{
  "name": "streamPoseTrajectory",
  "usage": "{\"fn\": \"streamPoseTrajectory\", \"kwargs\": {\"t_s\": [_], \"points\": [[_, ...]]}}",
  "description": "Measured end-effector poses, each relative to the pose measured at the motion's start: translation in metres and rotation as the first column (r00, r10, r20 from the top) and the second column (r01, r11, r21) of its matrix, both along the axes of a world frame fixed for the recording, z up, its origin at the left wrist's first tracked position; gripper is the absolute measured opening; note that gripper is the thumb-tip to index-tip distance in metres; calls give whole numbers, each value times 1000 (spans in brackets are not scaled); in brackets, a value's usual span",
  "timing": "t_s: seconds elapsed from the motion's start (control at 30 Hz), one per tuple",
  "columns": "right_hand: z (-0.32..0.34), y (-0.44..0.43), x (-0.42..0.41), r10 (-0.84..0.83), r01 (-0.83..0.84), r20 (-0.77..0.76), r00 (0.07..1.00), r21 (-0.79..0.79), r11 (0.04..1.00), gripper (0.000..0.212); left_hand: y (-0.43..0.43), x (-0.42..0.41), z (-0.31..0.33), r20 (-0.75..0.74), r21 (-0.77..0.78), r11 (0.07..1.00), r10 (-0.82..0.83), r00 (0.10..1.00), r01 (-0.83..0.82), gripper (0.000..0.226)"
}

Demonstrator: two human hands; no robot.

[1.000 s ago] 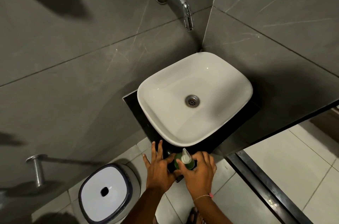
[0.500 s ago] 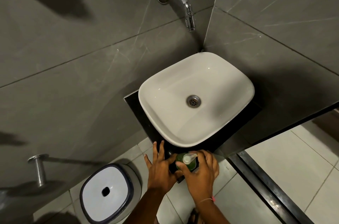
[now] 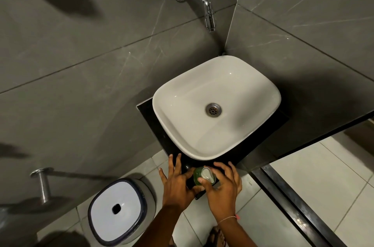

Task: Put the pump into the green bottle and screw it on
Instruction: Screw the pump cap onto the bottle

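the green bottle (image 3: 197,175) stands upright on the near corner of the black bench (image 3: 162,137), just in front of the white sink (image 3: 253,88), its long axis pointing up toward the camera. the white pump (image 3: 207,174) sits on its neck, nozzle aimed to the near right. the right hand (image 3: 223,188) curls over the pump, thumb and fingers closed on it. the left hand (image 3: 176,183) has its fingers spread and its thumb against the bottle's left side.
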State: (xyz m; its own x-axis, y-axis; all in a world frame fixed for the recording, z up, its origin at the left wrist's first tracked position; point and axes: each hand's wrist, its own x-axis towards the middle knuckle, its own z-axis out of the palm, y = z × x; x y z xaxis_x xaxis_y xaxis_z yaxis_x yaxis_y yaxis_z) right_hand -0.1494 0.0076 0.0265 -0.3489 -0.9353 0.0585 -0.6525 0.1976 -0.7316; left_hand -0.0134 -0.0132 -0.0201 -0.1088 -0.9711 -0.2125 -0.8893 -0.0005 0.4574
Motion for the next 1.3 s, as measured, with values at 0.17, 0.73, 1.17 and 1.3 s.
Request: {"fn": "streamPoseTrajectory", "kwargs": {"t_s": [0.17, 0.73, 1.17, 1.3], "points": [[4, -4, 10, -87, 88, -5, 996, 89, 992, 40, -1, 1, -2, 3, 2, 1000, -2, 1000, 2, 54], [-3, 3, 7, -73, 73, -38, 997, 7, 997, 36, 0, 0, -2, 57, -2, 1000, -7, 998, 8, 61], [20, 7, -24, 240, -247, -98, 966, -59, 967, 54, 0, 1, 3, 18, -15, 1000, -4, 1000, 4, 64], [36, -9, -32, 347, -368, -192, 918, -82, 926, 27, 0, 1, 2, 25, 2, 1000, -10, 1000, 10, 67]]}}
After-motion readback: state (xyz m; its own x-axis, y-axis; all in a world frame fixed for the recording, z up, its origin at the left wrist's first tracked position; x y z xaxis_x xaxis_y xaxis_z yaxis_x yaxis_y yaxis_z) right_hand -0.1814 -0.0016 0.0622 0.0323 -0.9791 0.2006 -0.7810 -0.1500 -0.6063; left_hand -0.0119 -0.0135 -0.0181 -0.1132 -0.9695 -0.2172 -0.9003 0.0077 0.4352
